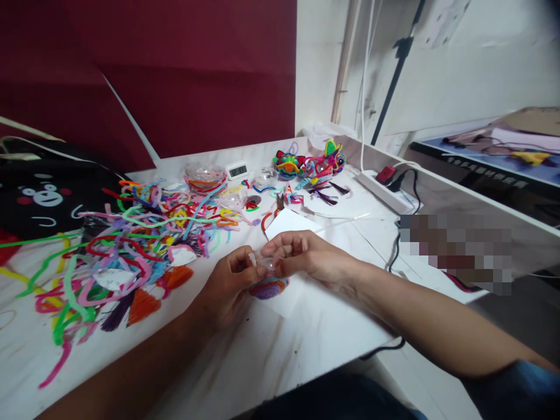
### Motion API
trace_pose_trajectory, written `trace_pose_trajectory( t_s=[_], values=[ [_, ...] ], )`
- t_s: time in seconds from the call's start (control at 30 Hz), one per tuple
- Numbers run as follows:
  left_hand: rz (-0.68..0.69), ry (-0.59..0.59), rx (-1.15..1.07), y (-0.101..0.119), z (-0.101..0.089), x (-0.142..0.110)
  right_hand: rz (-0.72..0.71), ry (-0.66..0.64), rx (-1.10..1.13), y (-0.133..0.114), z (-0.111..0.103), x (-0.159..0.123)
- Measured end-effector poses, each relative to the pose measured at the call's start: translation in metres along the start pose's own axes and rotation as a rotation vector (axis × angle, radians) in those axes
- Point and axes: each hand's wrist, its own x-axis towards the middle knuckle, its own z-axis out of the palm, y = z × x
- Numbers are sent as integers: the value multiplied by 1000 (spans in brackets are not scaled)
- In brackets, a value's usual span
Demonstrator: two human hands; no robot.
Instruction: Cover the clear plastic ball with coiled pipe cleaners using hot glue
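In front of me, my left hand (pixel 236 274) and my right hand (pixel 300 256) both grip a small clear plastic piece (pixel 268 263), rounded like part of a ball. Coiled pipe cleaners (pixel 268 289) in purple, blue and orange show on its underside. Both thumbs press against the plastic, and the fingers partly hide its shape. White paper (pixel 289 223) lies on the table just behind my hands. A tangled heap of colourful pipe cleaners (pixel 131 251) spreads out to the left of my left hand.
At the back stand finished-looking fuzzy ornaments (pixel 289 165), a small digital clock (pixel 237 171) and a stack of clear plastic shells (pixel 205 177). A power strip (pixel 389 191) with cables runs along the right rim. A black bag (pixel 44 192) lies at the left.
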Motion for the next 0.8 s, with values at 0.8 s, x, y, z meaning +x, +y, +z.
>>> trace_pose_trajectory(
  t_s=[0.8],
  values=[
    [-44,15,0,11,2,0,-80,-178,-85,9,-9,0]
  ],
)
